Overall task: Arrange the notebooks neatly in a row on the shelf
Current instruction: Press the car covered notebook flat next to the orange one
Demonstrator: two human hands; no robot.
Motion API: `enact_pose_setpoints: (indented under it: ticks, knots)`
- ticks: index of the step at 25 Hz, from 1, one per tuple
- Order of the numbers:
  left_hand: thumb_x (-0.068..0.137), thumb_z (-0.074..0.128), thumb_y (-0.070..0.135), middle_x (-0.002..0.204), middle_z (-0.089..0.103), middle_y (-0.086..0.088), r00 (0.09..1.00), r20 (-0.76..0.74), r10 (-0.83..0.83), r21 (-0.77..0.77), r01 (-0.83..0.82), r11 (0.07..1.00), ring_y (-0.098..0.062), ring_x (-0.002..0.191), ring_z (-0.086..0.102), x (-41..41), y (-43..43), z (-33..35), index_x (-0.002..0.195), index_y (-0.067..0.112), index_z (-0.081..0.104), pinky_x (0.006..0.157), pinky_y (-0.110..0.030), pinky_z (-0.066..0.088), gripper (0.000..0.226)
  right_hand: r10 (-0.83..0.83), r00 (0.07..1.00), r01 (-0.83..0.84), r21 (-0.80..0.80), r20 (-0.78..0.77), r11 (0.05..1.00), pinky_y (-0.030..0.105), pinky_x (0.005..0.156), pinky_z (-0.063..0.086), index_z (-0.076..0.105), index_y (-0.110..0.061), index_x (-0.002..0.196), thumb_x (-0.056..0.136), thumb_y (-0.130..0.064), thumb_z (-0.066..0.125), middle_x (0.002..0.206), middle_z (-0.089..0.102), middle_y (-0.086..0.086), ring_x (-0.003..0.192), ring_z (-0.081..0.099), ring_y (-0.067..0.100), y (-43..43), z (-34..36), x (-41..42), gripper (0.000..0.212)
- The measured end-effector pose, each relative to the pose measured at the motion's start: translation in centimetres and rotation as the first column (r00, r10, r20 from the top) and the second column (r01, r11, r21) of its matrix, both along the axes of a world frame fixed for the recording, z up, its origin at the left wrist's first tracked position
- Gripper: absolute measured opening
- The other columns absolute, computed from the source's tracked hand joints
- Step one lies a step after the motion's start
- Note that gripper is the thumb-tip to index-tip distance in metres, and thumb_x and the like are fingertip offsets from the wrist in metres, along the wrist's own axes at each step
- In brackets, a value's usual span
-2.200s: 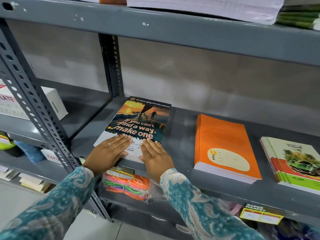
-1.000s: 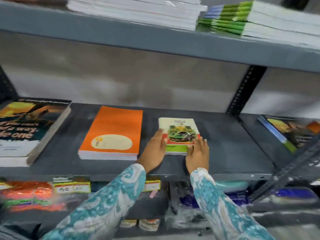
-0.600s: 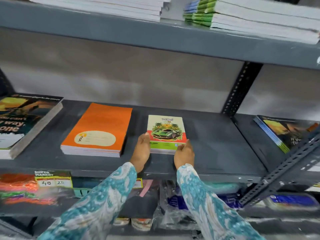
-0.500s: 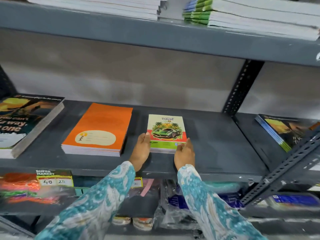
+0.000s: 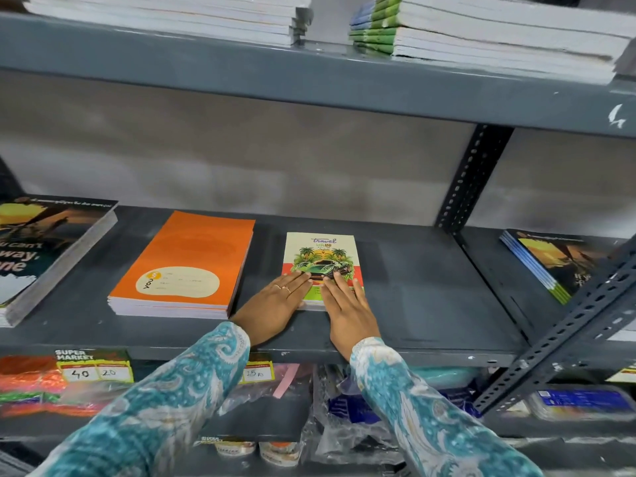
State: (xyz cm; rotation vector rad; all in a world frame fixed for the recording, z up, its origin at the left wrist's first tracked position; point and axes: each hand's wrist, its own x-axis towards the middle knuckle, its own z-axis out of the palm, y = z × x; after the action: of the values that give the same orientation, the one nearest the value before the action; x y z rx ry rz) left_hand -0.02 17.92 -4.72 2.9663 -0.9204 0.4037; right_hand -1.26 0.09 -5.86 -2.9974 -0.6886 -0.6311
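The person lays both hands flat on the small travel notebooks (image 5: 321,259), a thin stack with a green car and palm trees on the cover. The left hand (image 5: 275,306) covers the near left corner of the stack and the right hand (image 5: 346,304) covers the near right part. The fingers are stretched and apart, pressing down and not clamped around anything. This flat pressure probably serves to square the stack and to keep its near edge parallel with the front edge of the shelf (image 5: 430,352).

The stack lies near the middle of the shelf, a little back from the front edge. Just beside it on the left, with a narrow gap, lies the orange notebooks stack (image 5: 192,259), thicker, with a cream label. Further left, near the left end of the shelf, is the dark notebooks stack (image 5: 51,246) with a sunset picture. The three make a row with fairly even gaps.

The shelf is grey painted metal, smooth and a bit dusty, so paper covers should slide easily on it. The covers look glossy and the page edges white. The sleeves are of soft patterned teal cloth.
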Motion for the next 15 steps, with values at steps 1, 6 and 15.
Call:
enact_pose_setpoints:
  ticks: [1, 6, 15]
  knots:
    - [0.085, 0.03, 0.024, 0.12, 0.068, -0.014, 1.0, 0.008, -0.004, 0.002, 0.004, 1.0, -0.026, 0.11, 0.066, 0.1, 0.1, 0.0, 0.118, 0.003, 0.063, 0.09, -0.042, 0.052, 0.052, 0.001, 1.0, -0.001, 0.0, -0.007, 1.0, 0.043, 0.107, 0.036, 0.068, -0.007, 0.113, 0.052, -0.003, 0.074, 0.12, 0.07, 0.005, 0.117, 0.062, 0.023, 0.0, 0.1, 0.1, 0.061]
    - [0.086, 0.03, 0.026, 0.121, 0.067, -0.014, 0.999, 0.042, -0.031, 0.004, 0.031, 1.0, -0.027, 0.112, 0.064, 0.9, 0.4, -0.1, 0.12, 0.003, 0.062, 0.092, -0.043, 0.051, 0.052, 0.0, 1.0, 0.0, 0.017, -0.026, 1.0, 0.042, 0.104, 0.042, 0.069, -0.007, 0.112, 0.047, -0.004, 0.082, 0.118, 0.071, 0.005, 0.114, 0.065, 0.021, 0.0, -0.1, 0.4, 0.066]
    - [0.086, 0.033, 0.028, 0.118, 0.069, -0.012, 0.994, 0.097, -0.056, -0.027, 0.059, 0.998, -0.025, 0.11, 0.066, 1.4, 0.4, -0.8, 0.116, 0.004, 0.064, 0.089, -0.041, 0.054, 0.05, 0.032, 0.999, -0.032, 0.027, 0.002, 0.999, 0.047, 0.094, 0.05, 0.068, -0.009, 0.114, 0.052, -0.005, 0.08, 0.12, 0.07, 0.003, 0.113, 0.065, 0.017, -0.4, -0.4, 0.7, 0.063]
